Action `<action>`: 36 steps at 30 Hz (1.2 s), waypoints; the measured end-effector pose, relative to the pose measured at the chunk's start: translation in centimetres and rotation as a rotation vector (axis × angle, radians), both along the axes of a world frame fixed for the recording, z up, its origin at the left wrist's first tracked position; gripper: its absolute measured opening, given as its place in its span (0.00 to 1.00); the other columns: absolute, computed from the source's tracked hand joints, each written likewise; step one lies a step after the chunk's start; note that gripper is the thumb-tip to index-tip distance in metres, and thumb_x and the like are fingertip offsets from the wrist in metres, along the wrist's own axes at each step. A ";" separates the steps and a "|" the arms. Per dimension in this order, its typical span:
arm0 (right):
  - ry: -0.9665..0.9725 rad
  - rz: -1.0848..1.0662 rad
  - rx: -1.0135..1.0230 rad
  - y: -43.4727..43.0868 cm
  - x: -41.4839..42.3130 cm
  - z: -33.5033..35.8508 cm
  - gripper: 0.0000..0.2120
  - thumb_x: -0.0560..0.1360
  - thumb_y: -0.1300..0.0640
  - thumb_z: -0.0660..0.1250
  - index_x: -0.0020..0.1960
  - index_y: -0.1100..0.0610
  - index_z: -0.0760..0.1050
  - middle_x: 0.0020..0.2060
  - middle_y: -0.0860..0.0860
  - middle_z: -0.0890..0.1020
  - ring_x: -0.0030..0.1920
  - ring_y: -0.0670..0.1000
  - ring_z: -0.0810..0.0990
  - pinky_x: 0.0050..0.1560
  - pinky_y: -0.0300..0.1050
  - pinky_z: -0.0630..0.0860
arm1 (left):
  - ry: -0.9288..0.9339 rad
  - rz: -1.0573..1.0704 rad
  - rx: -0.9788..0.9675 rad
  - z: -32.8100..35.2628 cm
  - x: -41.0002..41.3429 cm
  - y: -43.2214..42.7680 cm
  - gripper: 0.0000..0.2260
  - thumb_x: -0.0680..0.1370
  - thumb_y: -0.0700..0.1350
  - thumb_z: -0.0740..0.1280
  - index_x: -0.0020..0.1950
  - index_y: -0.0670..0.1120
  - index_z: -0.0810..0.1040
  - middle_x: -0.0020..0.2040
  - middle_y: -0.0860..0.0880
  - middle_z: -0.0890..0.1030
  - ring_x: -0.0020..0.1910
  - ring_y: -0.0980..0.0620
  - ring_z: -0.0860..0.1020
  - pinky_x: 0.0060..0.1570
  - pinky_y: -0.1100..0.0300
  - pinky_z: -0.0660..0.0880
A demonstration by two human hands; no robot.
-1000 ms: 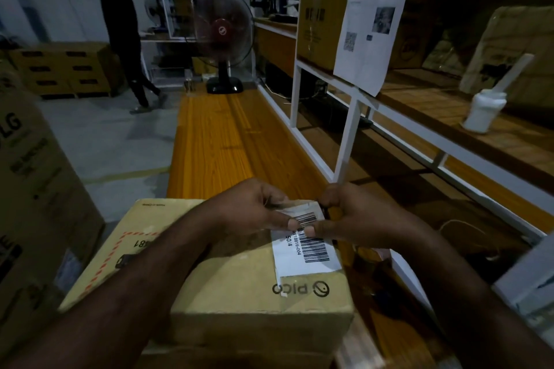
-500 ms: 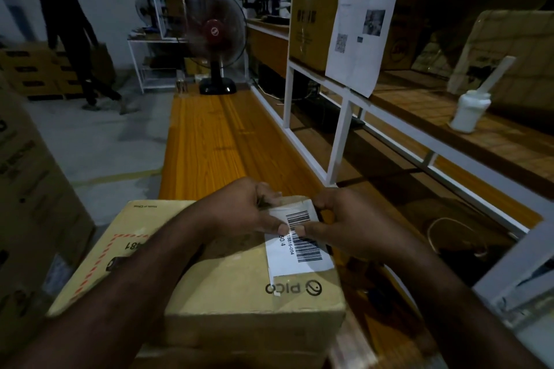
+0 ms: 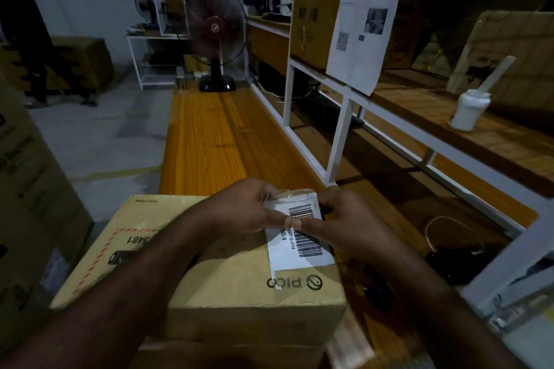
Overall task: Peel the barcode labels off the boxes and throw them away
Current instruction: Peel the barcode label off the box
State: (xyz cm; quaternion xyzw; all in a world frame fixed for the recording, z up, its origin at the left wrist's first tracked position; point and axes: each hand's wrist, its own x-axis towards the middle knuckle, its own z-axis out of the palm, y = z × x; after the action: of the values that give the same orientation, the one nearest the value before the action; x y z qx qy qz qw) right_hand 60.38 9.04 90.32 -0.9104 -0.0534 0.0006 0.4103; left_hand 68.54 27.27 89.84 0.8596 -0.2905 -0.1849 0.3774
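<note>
Head view. Barcode label (image 3: 289,255): on top of the PICO box (image 3: 245,290) at its far right corner, near end stuck flat. Left hand (image 3: 242,207) and right hand (image 3: 341,216): both pinch the label's far edge. Step: probably freeing that edge. Next: a slow, even pull toward the near end.

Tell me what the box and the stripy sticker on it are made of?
The box looks like brown cardboard: matte, with printed letters and folded edges. The barcode label seems to be white paper with black print. A shiny clear film, perhaps tape, shows at its far end.
</note>
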 end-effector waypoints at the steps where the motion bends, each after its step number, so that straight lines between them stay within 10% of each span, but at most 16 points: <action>1: 0.006 -0.008 0.005 0.0 0.0 -0.1 0.06 0.73 0.47 0.72 0.42 0.38 0.76 0.40 0.43 0.85 0.42 0.41 0.85 0.43 0.53 0.84 | 0.001 -0.001 -0.008 0.1 -0.1 0.1 0.08 0.74 0.47 0.74 0.51 0.47 0.82 0.47 0.52 0.86 0.45 0.56 0.85 0.45 0.53 0.83; 11: 0.000 -0.073 -0.035 -0.2 0.0 -1.3 0.08 0.72 0.44 0.72 0.49 0.40 0.76 0.45 0.41 0.84 0.48 0.42 0.83 0.55 0.58 0.79 | -0.002 0.067 -0.131 0.5 -0.6 0.3 0.16 0.67 0.40 0.80 0.49 0.51 0.77 0.45 0.52 0.84 0.43 0.58 0.84 0.37 0.64 0.78; 20: 0.009 -0.090 0.195 0.0 -0.4 -1.1 0.12 0.74 0.54 0.73 0.54 0.43 0.76 0.45 0.44 0.84 0.45 0.39 0.84 0.43 0.45 0.84 | 0.029 0.081 -0.236 0.9 -1.3 0.6 0.19 0.67 0.35 0.79 0.51 0.48 0.77 0.47 0.52 0.85 0.46 0.56 0.85 0.38 0.62 0.80; 36: -0.263 -0.171 -0.146 0.3 -2.4 -3.5 0.06 0.75 0.48 0.69 0.51 0.46 0.82 0.47 0.38 0.81 0.53 0.38 0.72 0.54 0.49 0.76 | -0.153 0.051 -0.067 -0.3 -2.8 2.3 0.11 0.70 0.45 0.78 0.51 0.52 0.85 0.53 0.62 0.77 0.54 0.62 0.77 0.54 0.61 0.78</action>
State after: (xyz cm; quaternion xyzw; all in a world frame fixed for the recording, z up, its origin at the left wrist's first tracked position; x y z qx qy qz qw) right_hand 58.01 9.33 86.86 -0.9311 -0.0287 -0.1496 0.3313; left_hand 65.74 29.57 89.53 0.8652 -0.3026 -0.0993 0.3873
